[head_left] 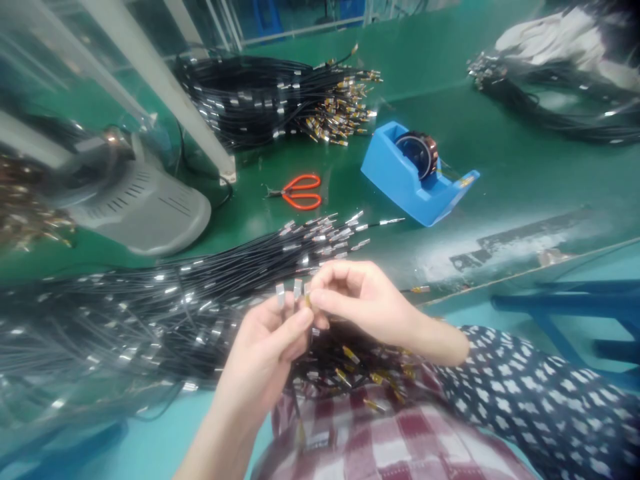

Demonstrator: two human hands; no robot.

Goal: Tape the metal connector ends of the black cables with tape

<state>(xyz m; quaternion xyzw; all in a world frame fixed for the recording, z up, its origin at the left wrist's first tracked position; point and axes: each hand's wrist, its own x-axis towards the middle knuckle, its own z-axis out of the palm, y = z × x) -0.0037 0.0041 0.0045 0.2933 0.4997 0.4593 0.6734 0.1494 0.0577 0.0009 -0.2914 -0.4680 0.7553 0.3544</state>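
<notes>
My left hand [270, 337] is closed on a few thin black cables, whose silver end pieces [297, 288] stick up above the fingers. Touching it from the right, my right hand [355, 297] pinches a small yellowish piece [307, 300] at one of those ends; the fingers partly hide it. Below both hands, black cables with yellow-wrapped ends [350, 355] lie over my lap and the table edge. Just beyond them a large bundle of black cables with silver ends [280, 250] stretches leftward across the table.
Orange-handled scissors [303, 192] and a blue tape dispenser [415, 177] lie ahead on the green table [345, 183]. At left stands a grey machine [150, 207] beneath white posts. Another yellow-ended cable bundle [280, 100] is at the back, a coiled bundle [530, 107] far right, blue stools [565, 313] below.
</notes>
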